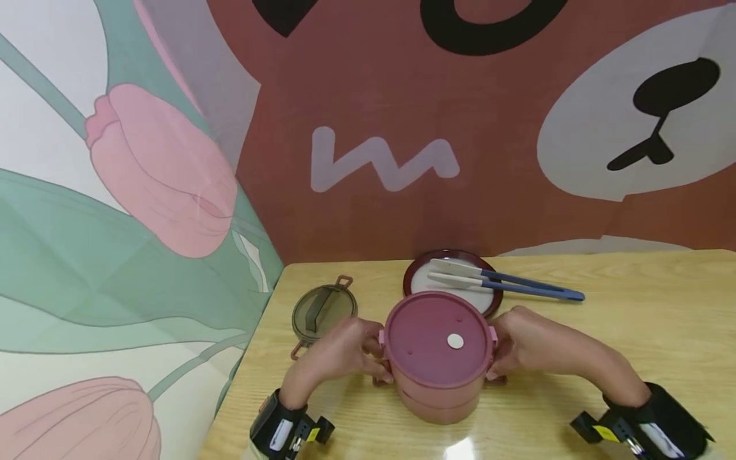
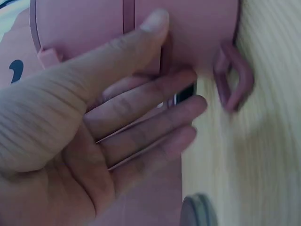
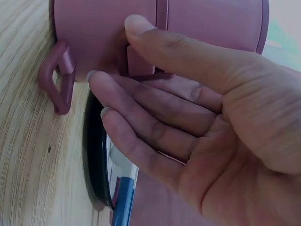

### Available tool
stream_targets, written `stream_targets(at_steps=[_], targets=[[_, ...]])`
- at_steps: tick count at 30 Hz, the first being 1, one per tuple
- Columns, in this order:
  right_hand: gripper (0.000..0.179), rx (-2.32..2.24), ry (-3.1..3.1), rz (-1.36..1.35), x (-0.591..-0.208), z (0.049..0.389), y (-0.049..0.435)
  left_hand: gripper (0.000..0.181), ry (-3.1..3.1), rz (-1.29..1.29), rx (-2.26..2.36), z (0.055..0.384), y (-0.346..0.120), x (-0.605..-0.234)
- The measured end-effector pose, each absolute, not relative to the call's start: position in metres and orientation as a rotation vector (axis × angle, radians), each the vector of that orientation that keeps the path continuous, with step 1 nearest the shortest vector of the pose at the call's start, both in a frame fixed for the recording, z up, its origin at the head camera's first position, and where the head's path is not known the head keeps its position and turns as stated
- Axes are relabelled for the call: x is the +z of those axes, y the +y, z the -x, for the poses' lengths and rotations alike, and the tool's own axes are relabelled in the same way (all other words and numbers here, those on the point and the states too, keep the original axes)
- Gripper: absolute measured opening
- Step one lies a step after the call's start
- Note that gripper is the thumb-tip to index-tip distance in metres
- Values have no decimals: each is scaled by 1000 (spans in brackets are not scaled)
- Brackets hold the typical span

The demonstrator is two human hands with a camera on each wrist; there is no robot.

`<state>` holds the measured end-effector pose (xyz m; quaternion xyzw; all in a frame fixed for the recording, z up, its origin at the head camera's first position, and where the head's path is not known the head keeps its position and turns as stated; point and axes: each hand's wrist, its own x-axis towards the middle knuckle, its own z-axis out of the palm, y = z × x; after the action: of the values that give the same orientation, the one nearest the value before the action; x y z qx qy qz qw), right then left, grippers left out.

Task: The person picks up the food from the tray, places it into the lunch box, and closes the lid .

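A round pink two-tier food container (image 1: 439, 399) stands near the table's front, its flat lid (image 1: 425, 338) carrying a small white valve. My left hand (image 1: 351, 351) grips the container's left side. In the left wrist view its thumb (image 2: 155, 23) presses the wall near a side tab, with the other fingers beneath. On the opposite side my right hand (image 1: 520, 342) holds on in a matching way, its thumb (image 3: 141, 28) against the wall by a clip-like handle. Lower loop handles (image 2: 235, 77) stick out near the tabletop in both wrist views.
Behind the container lies a dark-red-rimmed plate (image 1: 409, 279) with a white inside. Blue-and-white tongs (image 1: 523, 284) rest across it. To the left is a round see-through lid (image 1: 339, 306) with a dark bar handle and pink loops. A patterned cloth wall (image 1: 368, 217) borders the wooden table (image 1: 632, 306).
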<state>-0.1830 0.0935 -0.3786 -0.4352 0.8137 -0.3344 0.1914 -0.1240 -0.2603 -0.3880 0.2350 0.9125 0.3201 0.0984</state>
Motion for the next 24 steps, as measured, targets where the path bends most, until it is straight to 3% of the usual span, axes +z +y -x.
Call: stream_targets(at_steps=[5, 10, 18, 24], targets=[[25, -946, 2258, 1234, -379, 182, 99, 36, 2890, -680, 921, 126, -284, -382], [28, -863, 2412, 1279, -372, 187, 110, 34, 3198, -465, 933, 134, -314, -381], [26, -806, 2644, 1396, -368, 190, 113, 58, 3179, -118, 905, 145, -345, -395], [27, -791, 2748, 1429, -369, 192, 111, 57, 3173, -54, 857, 147, -351, -405]])
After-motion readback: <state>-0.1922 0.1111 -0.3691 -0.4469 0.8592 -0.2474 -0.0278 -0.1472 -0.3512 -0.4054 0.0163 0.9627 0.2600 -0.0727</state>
